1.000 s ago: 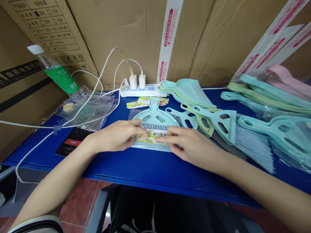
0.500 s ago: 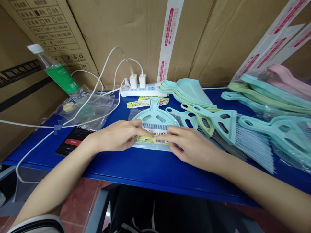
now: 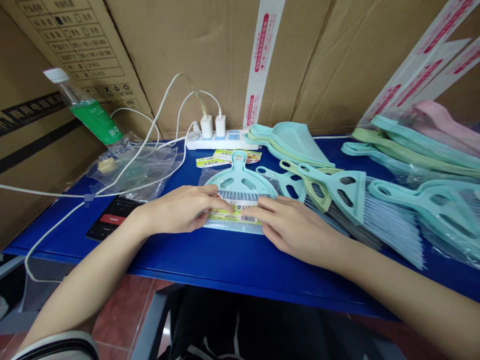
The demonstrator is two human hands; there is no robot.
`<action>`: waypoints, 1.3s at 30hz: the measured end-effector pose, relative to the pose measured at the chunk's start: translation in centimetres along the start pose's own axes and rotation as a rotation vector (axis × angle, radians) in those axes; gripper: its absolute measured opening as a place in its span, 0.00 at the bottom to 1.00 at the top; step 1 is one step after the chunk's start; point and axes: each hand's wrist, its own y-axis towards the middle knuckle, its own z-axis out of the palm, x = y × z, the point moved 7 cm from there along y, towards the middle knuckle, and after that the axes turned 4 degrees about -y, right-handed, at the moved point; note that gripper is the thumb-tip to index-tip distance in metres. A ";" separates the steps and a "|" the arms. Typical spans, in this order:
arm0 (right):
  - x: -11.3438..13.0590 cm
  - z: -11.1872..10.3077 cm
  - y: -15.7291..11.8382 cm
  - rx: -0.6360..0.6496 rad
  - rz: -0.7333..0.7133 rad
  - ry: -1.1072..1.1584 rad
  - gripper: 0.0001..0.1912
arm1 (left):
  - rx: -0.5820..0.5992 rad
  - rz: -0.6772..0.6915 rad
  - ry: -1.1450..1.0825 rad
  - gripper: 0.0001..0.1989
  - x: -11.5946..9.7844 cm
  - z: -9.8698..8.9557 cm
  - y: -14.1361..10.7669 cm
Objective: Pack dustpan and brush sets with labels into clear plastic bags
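cardboard boxes, standing behind a blue table. item: one light-blue brush, in clear wrap, flat at the table's middle between the two hands, handle loop away from the person. printed yellow label, one, lying across the bristle end. left hand: index fingertip out on the label, other fingers loosely curled, apparently gripping nothing. right hand: forefinger likewise on the label, remaining fingers bent, no clear grip. handling, judged: light overall; plastic handle and head stiff, bristles springy, film thin and slippery, label easily creased. best hold, probably the handle neck or both sides of the head, sparing the bristles. clearances: bare table between the brush and the near edge; loose brushes close on the right; phone beyond the left wrist; loose cards just behind the handle loop, power strip farther back. freest side: toward the person, short of the edge.
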 end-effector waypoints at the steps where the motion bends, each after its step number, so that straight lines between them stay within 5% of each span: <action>1: 0.0 0.0 0.0 -0.002 -0.004 0.000 0.24 | -0.001 -0.001 0.001 0.28 0.0 0.0 0.0; 39: 0.2 0.0 0.1 -0.009 -0.015 0.020 0.22 | -0.051 0.047 -0.002 0.28 -0.1 0.1 0.0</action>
